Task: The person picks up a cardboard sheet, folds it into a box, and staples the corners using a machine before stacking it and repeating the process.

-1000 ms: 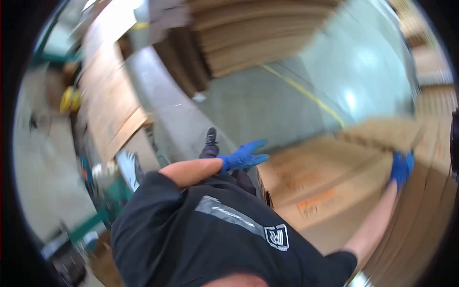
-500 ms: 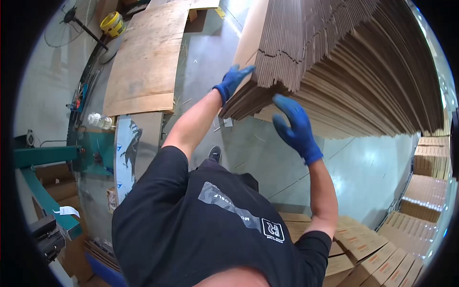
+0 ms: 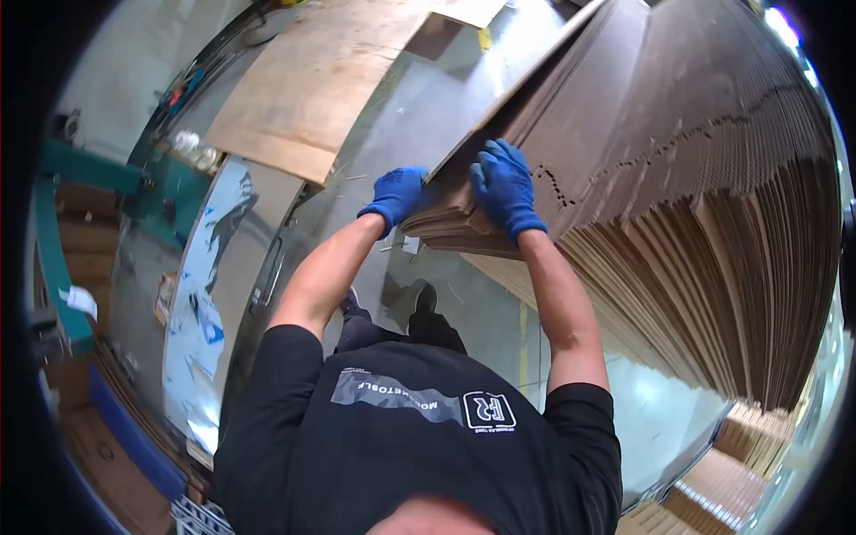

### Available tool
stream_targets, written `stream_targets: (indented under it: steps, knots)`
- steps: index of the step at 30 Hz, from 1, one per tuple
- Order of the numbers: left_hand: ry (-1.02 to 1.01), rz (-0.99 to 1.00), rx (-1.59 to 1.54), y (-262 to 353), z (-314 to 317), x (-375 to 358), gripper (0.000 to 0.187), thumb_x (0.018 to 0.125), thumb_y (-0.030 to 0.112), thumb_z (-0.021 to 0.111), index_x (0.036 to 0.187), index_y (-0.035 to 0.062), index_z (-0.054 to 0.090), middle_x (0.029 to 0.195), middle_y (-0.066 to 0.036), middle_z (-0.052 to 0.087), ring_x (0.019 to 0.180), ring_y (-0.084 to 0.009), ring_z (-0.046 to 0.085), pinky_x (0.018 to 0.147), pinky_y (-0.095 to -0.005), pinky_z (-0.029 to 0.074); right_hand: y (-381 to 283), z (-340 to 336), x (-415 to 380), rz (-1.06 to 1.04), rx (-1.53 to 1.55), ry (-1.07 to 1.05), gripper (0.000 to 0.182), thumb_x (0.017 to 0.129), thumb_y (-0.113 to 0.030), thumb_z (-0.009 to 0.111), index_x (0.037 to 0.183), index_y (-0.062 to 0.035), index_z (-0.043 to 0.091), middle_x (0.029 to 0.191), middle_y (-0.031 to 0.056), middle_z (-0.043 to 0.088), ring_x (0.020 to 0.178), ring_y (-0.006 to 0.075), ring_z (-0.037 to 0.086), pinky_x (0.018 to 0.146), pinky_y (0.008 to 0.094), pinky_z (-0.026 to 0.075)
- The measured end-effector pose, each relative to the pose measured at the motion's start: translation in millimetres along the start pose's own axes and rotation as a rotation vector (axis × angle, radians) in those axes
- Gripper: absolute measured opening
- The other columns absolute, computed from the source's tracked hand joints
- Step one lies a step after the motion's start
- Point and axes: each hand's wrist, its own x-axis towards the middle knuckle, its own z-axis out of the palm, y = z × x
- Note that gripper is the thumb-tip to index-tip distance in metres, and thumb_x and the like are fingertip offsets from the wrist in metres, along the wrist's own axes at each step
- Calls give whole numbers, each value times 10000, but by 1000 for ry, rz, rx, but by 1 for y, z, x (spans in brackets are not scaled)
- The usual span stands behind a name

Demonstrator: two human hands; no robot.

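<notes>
A tall stack of flat brown cardboard sheets [image 3: 678,134] fills the upper right, its edges fanned towards me. Both my hands wear blue gloves. My left hand [image 3: 398,194] is closed at the stack's left edge, on the outer cardboard sheet [image 3: 517,76], which stands slightly apart from the rest. Just to the right, my right hand [image 3: 505,183] has its fingers curled against the top edges of several sheets near the stack's corner.
A plywood board [image 3: 303,85] lies at the upper left, beside a metal surface with torn blue-white film [image 3: 209,294]. Green machine frame [image 3: 89,169] stands far left. Bundled cardboard [image 3: 722,481] sits lower right.
My right hand has moved up and left from beside the stack onto its edges, its fingers now curled. My left hand has closed at the outer sheet. A gap has opened behind that sheet.
</notes>
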Motion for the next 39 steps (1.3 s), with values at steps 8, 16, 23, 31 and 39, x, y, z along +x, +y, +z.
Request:
stream_targets:
  steps: [8,16,23,31,39]
  knots:
    - [321,-223,-41,-96,-83,-186,303,809,348,634,984,104,675,916,-173,666,828,-349,643,703,-408,510,-2,-13,34,68,70,-273,277,743,-313,719,855,-66,664,916,173,649,895,343,598,801,435,457]
    - [849,-597,-684,-279,-27,-563,357,854,340,620,1167,168,636,1094,-98,648,1013,-223,613,856,-361,490,-242,93,99,-661,272,-443,447,673,-476,758,865,-85,658,827,153,645,810,321,611,760,455,458]
    - [1097,-1161,-1376,-314,4,-620,699,845,585,552,1444,279,359,1468,-69,345,1333,-264,336,1003,-396,360,-360,114,38,-719,226,-455,336,678,-443,765,734,-131,657,689,69,627,670,274,610,643,395,460]
    - [729,-739,-795,-374,-46,-459,579,837,461,636,1208,22,562,1103,-187,641,1021,-239,612,906,-357,461,-362,124,50,-669,145,-621,382,674,-507,734,724,-133,675,724,90,649,713,293,631,673,415,480]
    - [892,-599,-1442,-345,11,-498,510,980,397,447,1217,-41,552,1205,-108,598,1149,-178,535,1017,-318,382,-400,234,95,-660,-310,-1205,661,775,-728,486,812,-113,725,839,157,681,852,370,638,743,448,496]
